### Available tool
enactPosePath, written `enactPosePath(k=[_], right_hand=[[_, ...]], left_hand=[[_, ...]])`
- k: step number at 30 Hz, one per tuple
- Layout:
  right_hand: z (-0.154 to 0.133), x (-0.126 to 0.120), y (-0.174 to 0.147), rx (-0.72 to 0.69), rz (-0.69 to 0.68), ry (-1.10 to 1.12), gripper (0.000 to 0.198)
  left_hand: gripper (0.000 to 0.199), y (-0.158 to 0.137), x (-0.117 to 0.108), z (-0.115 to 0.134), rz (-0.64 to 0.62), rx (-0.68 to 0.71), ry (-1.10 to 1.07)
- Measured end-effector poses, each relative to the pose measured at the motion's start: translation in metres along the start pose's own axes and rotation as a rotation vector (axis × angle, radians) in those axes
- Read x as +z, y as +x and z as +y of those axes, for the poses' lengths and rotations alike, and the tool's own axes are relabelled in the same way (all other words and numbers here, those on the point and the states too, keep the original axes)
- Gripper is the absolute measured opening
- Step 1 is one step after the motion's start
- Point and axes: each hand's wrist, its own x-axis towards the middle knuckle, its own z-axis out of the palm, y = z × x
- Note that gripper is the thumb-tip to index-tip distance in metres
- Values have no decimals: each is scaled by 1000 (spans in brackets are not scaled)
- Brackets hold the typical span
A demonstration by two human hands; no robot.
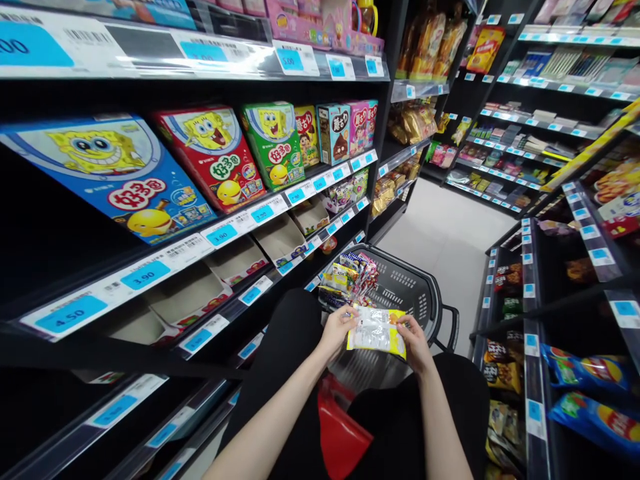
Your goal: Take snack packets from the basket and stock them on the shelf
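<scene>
A yellow and white snack packet (376, 330) is stretched between my two hands, its printed back facing up. My left hand (340, 330) pinches its left edge, and my right hand (415, 339) grips the upper right corner. Below and beyond it stands a black shopping basket (417, 267) on the floor, between my knees and the aisle. Several colourful snack packets (350, 275) lie bunched in the basket's left part. The packet hides some of the basket's near side.
On the left, a shelf holds a blue snack box (115, 173), a red box (213, 160) and a green box (274, 143). Below sit opened cardboard trays (190, 290). Blue chip bags (590, 393) lie on the right shelf. Something red (340, 433) hangs between my legs.
</scene>
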Motion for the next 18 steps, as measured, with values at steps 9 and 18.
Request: enactPosePath(k=[9,18], right_hand=[[4,-16,11,2,89,70,26],[-17,-23,-4,10,-22,239,26]], left_hand=[[25,-5,3,8,-169,-203,-154],[44,-7,7,9,-232,-169,-78]])
